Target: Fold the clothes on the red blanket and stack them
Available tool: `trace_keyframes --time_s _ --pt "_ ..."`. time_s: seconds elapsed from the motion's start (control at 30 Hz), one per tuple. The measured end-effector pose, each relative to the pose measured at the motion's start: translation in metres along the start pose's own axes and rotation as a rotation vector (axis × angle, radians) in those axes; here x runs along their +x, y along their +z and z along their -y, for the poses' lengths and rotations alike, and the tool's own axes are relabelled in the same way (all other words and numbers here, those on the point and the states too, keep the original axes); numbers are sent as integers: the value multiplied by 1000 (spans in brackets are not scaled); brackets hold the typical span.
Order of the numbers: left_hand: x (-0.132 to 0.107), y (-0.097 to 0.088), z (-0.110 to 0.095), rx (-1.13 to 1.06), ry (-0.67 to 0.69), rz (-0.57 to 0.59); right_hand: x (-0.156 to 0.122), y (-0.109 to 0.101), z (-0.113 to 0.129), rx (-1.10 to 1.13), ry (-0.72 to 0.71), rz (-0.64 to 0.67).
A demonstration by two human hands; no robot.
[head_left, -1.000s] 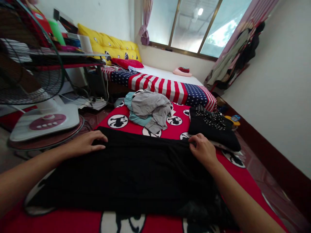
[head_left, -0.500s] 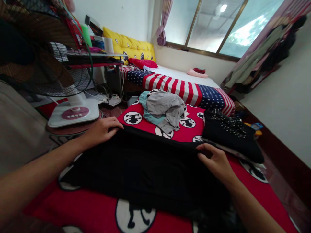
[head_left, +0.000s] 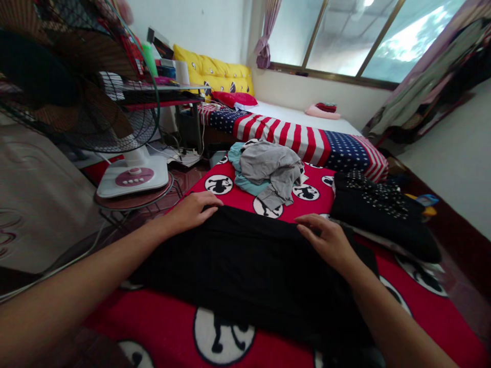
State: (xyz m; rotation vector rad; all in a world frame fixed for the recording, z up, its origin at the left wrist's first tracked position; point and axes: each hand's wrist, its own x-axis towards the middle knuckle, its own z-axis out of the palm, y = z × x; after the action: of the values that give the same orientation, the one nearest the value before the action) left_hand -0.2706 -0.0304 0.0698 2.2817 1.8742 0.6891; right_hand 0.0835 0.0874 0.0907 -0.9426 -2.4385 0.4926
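A black garment [head_left: 245,271] lies spread across the red bed cover [head_left: 161,327], which has white circles with dark figures. My left hand [head_left: 195,210] is at the garment's far edge on the left, thumb and fingertips pinching the cloth. Along the same edge, farther right, my right hand [head_left: 326,237] has its thumb and fingertips closed on the fabric. Beyond the garment is a rumpled heap of clothes, with a grey garment [head_left: 272,166] over a light blue garment [head_left: 247,184]. To the right lies a stack of folded black clothes [head_left: 383,220], with a dotted piece on top.
At the left, a fan [head_left: 134,171] stands on a round stool [head_left: 134,201]. Behind it is a cluttered desk [head_left: 169,97]. Another bed with a flag-patterned cover [head_left: 284,128] is under the window. Clothes [head_left: 422,87] hang at the right wall.
Both hands have moved closer together along the garment's far edge. The raised edge has come down, and the cloth lies flatter on the bed. The view has shifted slightly.
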Motion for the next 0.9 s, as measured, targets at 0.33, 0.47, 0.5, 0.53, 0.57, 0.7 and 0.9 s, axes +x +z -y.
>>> trace_keyframes --time_s 0.33,0.47,0.5,0.53,0.57,0.7,0.9 --pt "-6 59 25 344 -356 160 -33 53 -108 -655 140 123" --pt "-7 45 34 346 -376 231 -38 51 -114 -690 89 104" --pt "-9 39 39 347 -401 248 -39 50 -113 -688 79 96" --pt "-11 32 47 350 -435 257 -40 49 -112 -684 73 84" --pt "-14 24 55 353 -475 256 -41 48 -111 -680 70 71" --pt "-30 -12 79 375 -582 203 -44 48 -114 -657 53 58" --pt "-59 -28 42 338 -505 -47 -42 48 -109 -627 74 26"
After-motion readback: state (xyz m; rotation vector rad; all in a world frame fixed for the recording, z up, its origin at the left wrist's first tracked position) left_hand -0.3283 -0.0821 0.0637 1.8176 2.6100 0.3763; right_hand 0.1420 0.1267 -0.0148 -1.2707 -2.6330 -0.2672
